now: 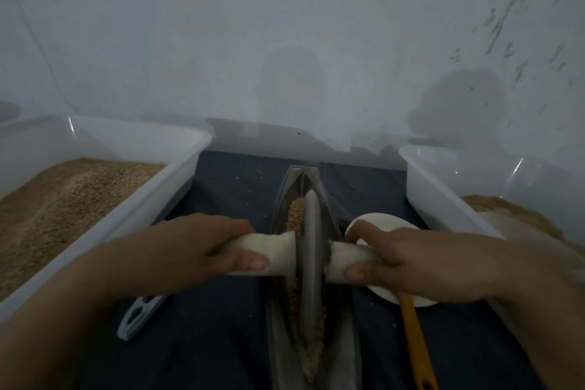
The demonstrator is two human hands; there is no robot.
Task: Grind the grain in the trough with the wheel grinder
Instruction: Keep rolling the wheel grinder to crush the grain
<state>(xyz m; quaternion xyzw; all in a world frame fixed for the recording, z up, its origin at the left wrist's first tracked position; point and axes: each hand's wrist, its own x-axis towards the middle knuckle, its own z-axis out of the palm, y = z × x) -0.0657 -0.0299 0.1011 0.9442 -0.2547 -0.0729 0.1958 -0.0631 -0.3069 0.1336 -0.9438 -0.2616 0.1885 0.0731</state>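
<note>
A narrow boat-shaped metal trough (pixel 296 177) runs away from me down the middle of a dark cloth. Tan grain (pixel 296 215) lies in its groove, beside and under the wheel. The grey wheel grinder (pixel 311 250) stands on edge in the trough, with a pale axle handle sticking out each side. My left hand (pixel 202 247) grips the left handle (pixel 272 250). My right hand (pixel 411 263) grips the right handle (pixel 345 260). Finer ground meal (pixel 311 355) shows at the trough's near end.
A white plastic tub (pixel 177 180) of brown grain stands at left. Another white tub (pixel 443 199) with some grain is at right. A small white dish (pixel 383 220) and a yellow-handled tool (pixel 414 342) lie under my right hand. A grey scoop handle (pixel 139 317) lies at left. A wall is close behind.
</note>
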